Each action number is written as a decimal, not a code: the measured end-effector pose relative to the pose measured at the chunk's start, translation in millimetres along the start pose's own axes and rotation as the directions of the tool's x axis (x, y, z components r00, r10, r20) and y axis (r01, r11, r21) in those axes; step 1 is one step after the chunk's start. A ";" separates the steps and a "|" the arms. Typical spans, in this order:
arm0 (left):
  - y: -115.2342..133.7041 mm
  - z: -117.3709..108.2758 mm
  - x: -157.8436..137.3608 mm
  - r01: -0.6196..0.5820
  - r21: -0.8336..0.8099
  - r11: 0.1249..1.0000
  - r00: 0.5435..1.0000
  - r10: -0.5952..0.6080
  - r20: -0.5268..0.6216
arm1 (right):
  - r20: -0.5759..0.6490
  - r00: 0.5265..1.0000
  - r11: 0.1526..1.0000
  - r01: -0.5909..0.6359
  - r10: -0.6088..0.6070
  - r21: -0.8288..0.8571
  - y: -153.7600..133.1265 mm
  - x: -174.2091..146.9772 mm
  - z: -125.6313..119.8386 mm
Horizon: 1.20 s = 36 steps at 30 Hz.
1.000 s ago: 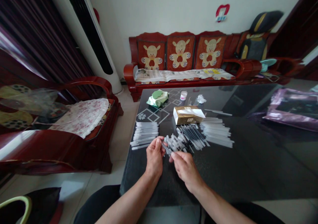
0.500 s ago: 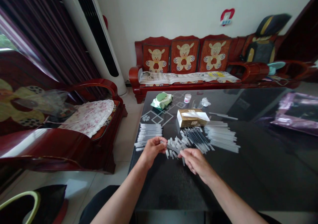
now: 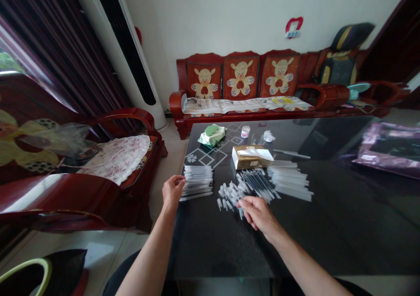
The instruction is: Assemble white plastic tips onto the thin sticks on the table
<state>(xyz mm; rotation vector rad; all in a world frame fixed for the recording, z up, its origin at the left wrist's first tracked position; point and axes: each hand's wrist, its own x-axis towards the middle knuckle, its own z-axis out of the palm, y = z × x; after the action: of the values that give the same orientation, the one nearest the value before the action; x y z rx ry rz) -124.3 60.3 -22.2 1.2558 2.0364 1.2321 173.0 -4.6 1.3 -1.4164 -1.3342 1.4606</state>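
My left hand is at the left end of a row of whitish pens. Its thumb and fingertips pinch the end of one pen. Over the near edge of a heap of small white caps is my right hand, its fingers closed. Whatever those fingers hold is too small to make out. Beside the caps lie thin dark pen refills with pale ends. To their right is a fanned pile of translucent white tubes.
Behind the piles stands a gold tissue box. Farther back are a green wipes pack, a small white tub and a crumpled tissue. A purple plastic package lies at the right of the black table.
My left hand has moved left from the caps to the row of pens, carrying the pen that was between both hands. My right hand has stayed near the caps.
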 end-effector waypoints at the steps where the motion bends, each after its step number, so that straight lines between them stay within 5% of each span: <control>1: -0.6 -1.4 -0.6 -0.004 0.099 0.995 1.000 0.004 -0.003 | -0.001 1.000 1.000 0.002 -0.002 -0.001 -1.1 -0.3 0.0; 4: -0.9 -1.6 -4.8 -0.058 0.247 0.967 0.997 0.068 -0.030 | -0.002 1.000 1.000 0.008 -0.008 0.001 -4.8 -0.7 -1.6; 9: -6.0 9.7 -14.8 -0.181 0.254 0.950 0.962 0.225 -0.154 | -0.009 1.000 1.000 0.019 -0.019 0.007 -6.7 -1.0 -5.8; 20: -11.6 30.0 -22.7 -0.202 0.130 0.971 0.968 0.218 -0.128 | -0.044 0.999 1.000 0.025 -0.025 -0.003 -6.5 -0.6 -13.8; 28: 7.5 28.1 -25.6 -0.317 0.134 0.939 0.927 0.336 -0.166 | -0.264 0.959 0.994 0.086 -0.099 -0.062 -11.9 7.2 -54.5; 31: 23.1 34.7 -40.6 -0.383 -0.003 0.924 0.919 0.380 -0.100 | -0.315 0.933 0.971 0.107 -0.172 -0.212 -10.5 10.1 -68.6; 36: 46.3 51.5 -83.2 -0.324 -0.315 0.892 0.888 0.401 0.223 | -0.199 0.948 0.857 0.120 -0.249 -0.502 -0.6 9.5 -73.3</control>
<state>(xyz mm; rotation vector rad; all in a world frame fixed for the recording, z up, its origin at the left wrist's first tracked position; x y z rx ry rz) -24.1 20.1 -14.5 1.6205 1.4122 1.3469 242.6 19.3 8.6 -1.6622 -1.6844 0.8039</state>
